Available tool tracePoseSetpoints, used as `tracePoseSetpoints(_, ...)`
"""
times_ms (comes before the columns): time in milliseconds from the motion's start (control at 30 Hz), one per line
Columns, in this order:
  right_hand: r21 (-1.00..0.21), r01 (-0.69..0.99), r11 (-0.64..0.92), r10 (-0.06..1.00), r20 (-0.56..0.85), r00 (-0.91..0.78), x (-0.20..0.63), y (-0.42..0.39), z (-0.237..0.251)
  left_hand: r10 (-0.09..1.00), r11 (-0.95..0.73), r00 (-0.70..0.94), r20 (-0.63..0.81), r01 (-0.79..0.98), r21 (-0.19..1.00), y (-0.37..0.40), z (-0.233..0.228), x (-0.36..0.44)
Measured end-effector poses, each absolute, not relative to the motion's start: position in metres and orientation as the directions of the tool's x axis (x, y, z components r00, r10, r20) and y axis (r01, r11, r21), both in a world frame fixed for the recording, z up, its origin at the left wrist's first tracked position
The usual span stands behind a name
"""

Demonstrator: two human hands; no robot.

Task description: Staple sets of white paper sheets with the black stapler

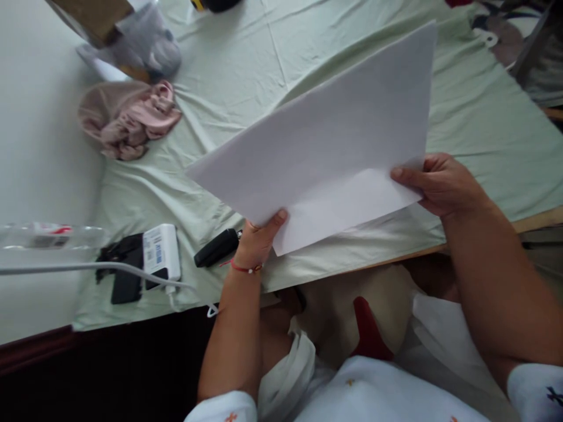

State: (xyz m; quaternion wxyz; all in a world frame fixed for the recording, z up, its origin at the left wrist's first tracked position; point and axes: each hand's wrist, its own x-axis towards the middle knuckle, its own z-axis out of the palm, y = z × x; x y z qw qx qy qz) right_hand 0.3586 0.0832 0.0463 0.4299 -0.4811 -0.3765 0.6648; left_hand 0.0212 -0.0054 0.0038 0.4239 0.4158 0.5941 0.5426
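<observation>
A large white sheet of paper (334, 140) is held up over the cloth-covered table, its far right corner raised. My left hand (259, 237) grips its near left edge, thumb on top and fingers hidden beneath. On the right edge, my right hand (444, 181) pinches the sheet in the same way, thumb over the face. The paper looks blank and bends slightly near the two thumbs. Whether it is one sheet or a few together I cannot tell. Just left of my left hand lies a black stapler-like object (217, 247), partly behind the wrist.
A pale green cloth (229, 76) covers the table in wrinkles. On the left are a pink fabric bundle (132, 117), a white power bank (162, 249) with a white cable (109, 266), a black phone-like item (126, 284) and a clear plastic bottle (53, 236). A plastic bag (152, 44) sits behind.
</observation>
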Motion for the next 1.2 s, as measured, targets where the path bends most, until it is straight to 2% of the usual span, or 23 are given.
tracePoseSetpoints(167,-0.897,-0.103,-0.429,0.884,-0.394,-0.252,0.358,0.082,0.044,0.950,0.067,-0.305,-0.064,0.000,0.998,-0.005,0.006,0.021)
tracePoseSetpoints(333,-0.938,-0.165,-0.306,0.946,-0.279,-0.167,0.354,0.085,0.037,0.942,0.120,-0.302,-0.144,-0.098,0.988,-0.005,0.007,0.020)
tracePoseSetpoints(500,-0.942,-0.183,-0.282,0.956,-0.258,-0.142,0.352,0.089,0.034,0.942,0.288,-0.160,-0.296,-0.074,0.955,-0.013,0.017,0.020)
tracePoseSetpoints(633,-0.966,0.034,-0.257,0.953,-0.259,-0.155,0.349,0.088,0.037,0.940,0.340,-0.022,-0.340,-0.011,0.940,-0.024,0.031,0.021)
tracePoseSetpoints(733,-0.956,0.217,-0.196,0.951,-0.240,-0.196,0.344,0.087,0.040,0.937,0.350,-0.006,-0.350,0.009,0.937,-0.029,0.039,0.020)
tracePoseSetpoints(833,-0.943,0.298,-0.150,0.941,-0.228,-0.249,0.338,0.085,0.043,0.929,0.371,-0.021,-0.370,0.023,0.928,-0.032,0.043,0.016)
tracePoseSetpoints(1067,-0.936,0.102,-0.337,0.869,-0.351,-0.348,0.332,0.080,0.047,0.912,0.400,-0.075,-0.402,-0.045,0.915,-0.041,0.042,0.000)
tracePoseSetpoints(1200,-0.942,0.045,-0.331,0.897,-0.329,-0.295,0.330,0.079,0.043,0.905,0.416,-0.067,-0.420,-0.066,0.907,-0.044,0.041,-0.001)
